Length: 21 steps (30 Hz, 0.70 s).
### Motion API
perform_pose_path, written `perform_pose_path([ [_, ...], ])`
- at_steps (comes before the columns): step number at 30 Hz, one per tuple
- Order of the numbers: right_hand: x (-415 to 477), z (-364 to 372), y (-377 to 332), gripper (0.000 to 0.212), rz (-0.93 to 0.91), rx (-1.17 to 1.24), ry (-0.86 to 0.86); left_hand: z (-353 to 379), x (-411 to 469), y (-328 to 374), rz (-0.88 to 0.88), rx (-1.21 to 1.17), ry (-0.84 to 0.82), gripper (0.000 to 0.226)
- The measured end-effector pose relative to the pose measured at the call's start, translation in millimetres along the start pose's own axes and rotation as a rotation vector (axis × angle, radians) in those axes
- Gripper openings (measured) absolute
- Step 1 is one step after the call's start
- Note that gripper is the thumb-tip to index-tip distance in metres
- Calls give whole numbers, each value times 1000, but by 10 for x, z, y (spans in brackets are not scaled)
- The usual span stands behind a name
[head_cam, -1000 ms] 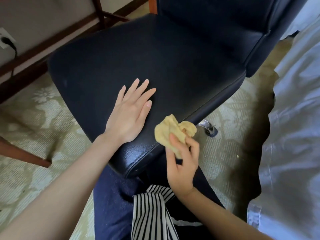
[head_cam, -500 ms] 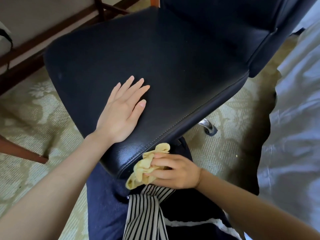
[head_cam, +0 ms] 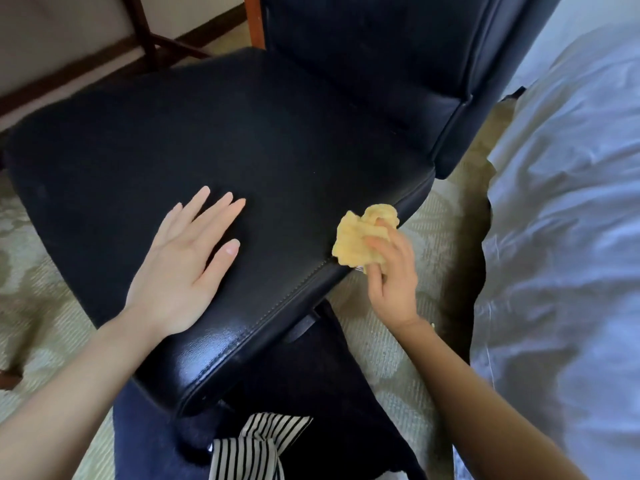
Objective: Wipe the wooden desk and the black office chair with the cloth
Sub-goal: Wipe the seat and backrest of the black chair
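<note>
Cloth (head_cam: 360, 242): yellow, bunched in right hand (head_cam: 389, 275), pressed against chair (head_cam: 242, 140) seat edge for wiping; left hand (head_cam: 183, 268) flat, fingers straight, steadying seat.

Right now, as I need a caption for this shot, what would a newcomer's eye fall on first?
The crumpled yellow cloth, bright against the black chair seat, which the right hand grips at the seat's right edge. Next, the left hand lying flat with straight fingers on the seat near its front. White bedding fills the right side.
</note>
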State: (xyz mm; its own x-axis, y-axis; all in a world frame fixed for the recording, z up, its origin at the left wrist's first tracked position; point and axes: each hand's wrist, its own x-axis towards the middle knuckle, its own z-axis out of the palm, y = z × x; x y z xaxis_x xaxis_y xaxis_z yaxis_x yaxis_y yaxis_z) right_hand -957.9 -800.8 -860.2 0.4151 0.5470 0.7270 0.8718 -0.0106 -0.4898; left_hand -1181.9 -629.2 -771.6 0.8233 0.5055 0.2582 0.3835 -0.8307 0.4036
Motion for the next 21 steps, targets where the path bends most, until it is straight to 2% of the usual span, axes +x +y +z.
perform_pose_path([
  [5, 457, 32, 130, 26, 581, 78, 410, 5, 25, 41, 9, -3, -6, 57],
  [8, 684, 21, 233, 27, 840, 186, 521, 15, 25, 62, 2, 2, -3, 57],
  [11, 881, -9, 344, 27, 1023, 357, 594, 22, 31, 87, 9, 16, 1, 57],
  [13, 976, -32, 391, 29, 1107, 460, 599, 31, 34, 113, 12, 28, 4, 57],
  [15, 985, -57, 382, 31, 1131, 465, 558, 48, 43, 145, 4, 39, 14, 58],
  [21, 707, -60, 45, 28, 1013, 334, 477, 77, 65, 205, -26, 87, 35, 59],
])
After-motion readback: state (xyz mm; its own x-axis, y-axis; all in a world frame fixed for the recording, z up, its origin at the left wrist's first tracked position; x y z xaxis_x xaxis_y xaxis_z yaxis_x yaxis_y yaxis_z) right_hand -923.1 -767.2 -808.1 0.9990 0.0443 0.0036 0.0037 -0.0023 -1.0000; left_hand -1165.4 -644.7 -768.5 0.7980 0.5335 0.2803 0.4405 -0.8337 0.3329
